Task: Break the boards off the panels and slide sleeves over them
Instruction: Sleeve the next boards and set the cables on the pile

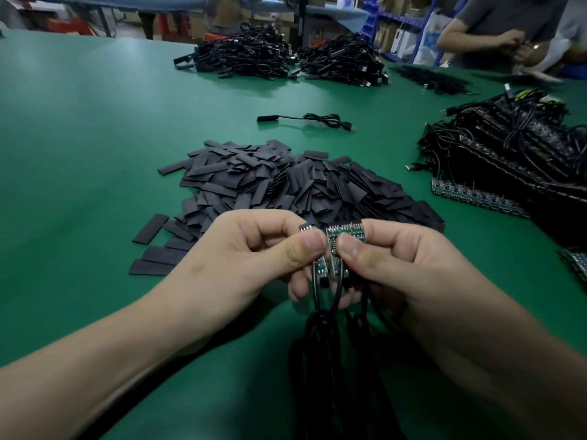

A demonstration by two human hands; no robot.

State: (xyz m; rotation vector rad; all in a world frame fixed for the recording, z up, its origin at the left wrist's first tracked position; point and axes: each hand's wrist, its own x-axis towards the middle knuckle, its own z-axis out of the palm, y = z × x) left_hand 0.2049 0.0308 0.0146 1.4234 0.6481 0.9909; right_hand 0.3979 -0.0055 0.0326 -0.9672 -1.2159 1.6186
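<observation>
Both hands meet low in the centre, over the green table (95, 138). My left hand (254, 249) pinches one small green circuit board (307, 228) between thumb and forefinger. My right hand (397, 258) pinches the adjoining strip of boards (346, 233), thumb against it. The two pieces sit side by side with a narrow gap at the top. Black cables (320, 328) hang from the boards down between my wrists. Just beyond my hands lies a large heap of flat black sleeves (286, 185).
A stack of board panels with cables (508, 154) fills the right side, with a green panel edge (470, 195) in front. One finished sleeved cable (305, 119) lies mid-table. Piles of finished cables (286, 58) sit at the back. Another person (508, 30) works at far right.
</observation>
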